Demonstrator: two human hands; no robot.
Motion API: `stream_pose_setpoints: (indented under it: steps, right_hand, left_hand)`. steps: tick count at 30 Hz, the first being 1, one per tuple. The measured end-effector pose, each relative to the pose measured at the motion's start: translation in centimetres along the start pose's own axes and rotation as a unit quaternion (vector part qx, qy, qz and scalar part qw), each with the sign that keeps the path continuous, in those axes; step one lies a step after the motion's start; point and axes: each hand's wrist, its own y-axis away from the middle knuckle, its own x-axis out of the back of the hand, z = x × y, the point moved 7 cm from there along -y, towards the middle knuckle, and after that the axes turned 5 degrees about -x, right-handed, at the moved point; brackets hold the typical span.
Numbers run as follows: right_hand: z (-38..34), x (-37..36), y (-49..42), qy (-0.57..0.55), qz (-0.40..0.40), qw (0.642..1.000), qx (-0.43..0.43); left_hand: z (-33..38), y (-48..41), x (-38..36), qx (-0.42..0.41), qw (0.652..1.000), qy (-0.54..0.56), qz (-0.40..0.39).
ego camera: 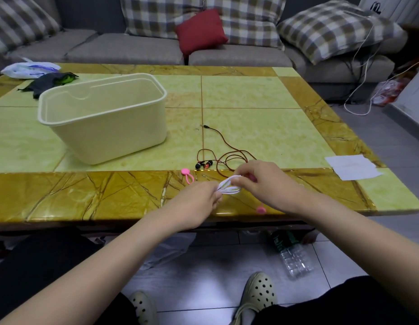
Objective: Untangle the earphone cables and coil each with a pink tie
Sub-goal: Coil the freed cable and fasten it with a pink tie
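The left hand's (199, 198) fingers pinch one end of the coiled white earphone cable (229, 186) over the table's (86, 198) near edge; the right hand's (260, 181) fingers pinch the other. Just behind, the red earphones (224, 158) lie loose, a pink tie (187, 175) beside them. The floor bottle (292, 254) has an unreadable label

Beyond the far edge of the green-and-amber stone-patterned table (133, 198), a grey sofa (124, 46) with plaid cushions (250, 19) and one red cushion (200, 31). Underfoot, pale grey floor tiles (203, 277), glossy with reflected light. At the sofa's right end, white cords (365, 73) trailing down.
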Motion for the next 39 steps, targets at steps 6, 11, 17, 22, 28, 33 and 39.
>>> stream_pose_setpoints:
  steps: [6,11,17,22,28,33,39]
  right_hand:
    - [0.1,2.2,-0.6,-0.004,0.011,1.0,-0.027]
    - [-1.7,1.7,0.6,-0.04,-0.041,0.998,0.014]
    - [-3.2,2.2,0.8,-0.072,-0.011,0.996,0.047]
    - [-3.1,2.9,0.2,-0.052,0.021,0.997,0.051]
    - [-2.8,3.3,-0.2,-0.061,0.021,0.996,0.062]
    - [-1.9,3.7,-0.6,-0.06,0.024,0.997,0.053]
    - [-2.4,3.1,-0.7,-0.059,-0.036,0.995,0.074]
  left_hand:
    - [-1.9,-0.1,0.1,0.09,0.99,0.097,0.045]
    - [-2.1,-1.1,0.6,0.116,0.967,0.207,0.087]
    - [0.8,-1.1,0.6,0.042,0.974,0.22,0.023]
    - [2.4,-0.9,0.0,0.025,0.963,0.266,-0.02]
    - [2.2,-1.1,-0.4,0.013,0.959,0.282,-0.009]
    - [2.2,-1.3,-1.0,0.013,0.957,0.291,-0.018]
    - [3.4,-1.0,-1.0,-0.04,0.979,0.18,-0.082]
